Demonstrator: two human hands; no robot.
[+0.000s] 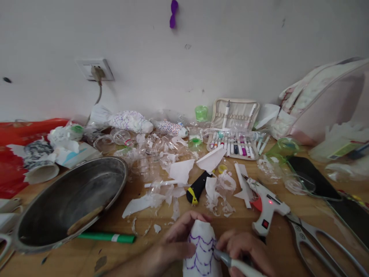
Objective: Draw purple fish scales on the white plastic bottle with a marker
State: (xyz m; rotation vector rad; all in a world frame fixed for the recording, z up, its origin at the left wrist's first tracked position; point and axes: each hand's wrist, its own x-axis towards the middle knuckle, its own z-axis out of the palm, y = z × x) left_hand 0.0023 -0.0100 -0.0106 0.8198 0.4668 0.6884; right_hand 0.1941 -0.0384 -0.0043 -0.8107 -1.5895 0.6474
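Observation:
At the bottom middle stands a white paper-covered craft body [201, 252] with purple scale lines drawn over it. My left hand [180, 238] wraps round its left side, thumb in front and fingers behind its top. A white marker [240, 265] with a grey end sits in my right hand [245, 246], closed round it. The marker's tip touches or almost touches the right side of the craft body among the purple lines. Near the wall lie two scale-patterned paper fish, a purple one [131, 121] and a smaller multicoloured one [170, 127].
An oval metal pan [72, 200] takes up the left. Paper and clear plastic scraps [181, 171] surround a black-yellow cutter [198, 187]. To the right lie a glue gun [268, 206] with its red light on, scissors [311, 242] and a phone [313, 179]. Behind is a marker case [235, 144].

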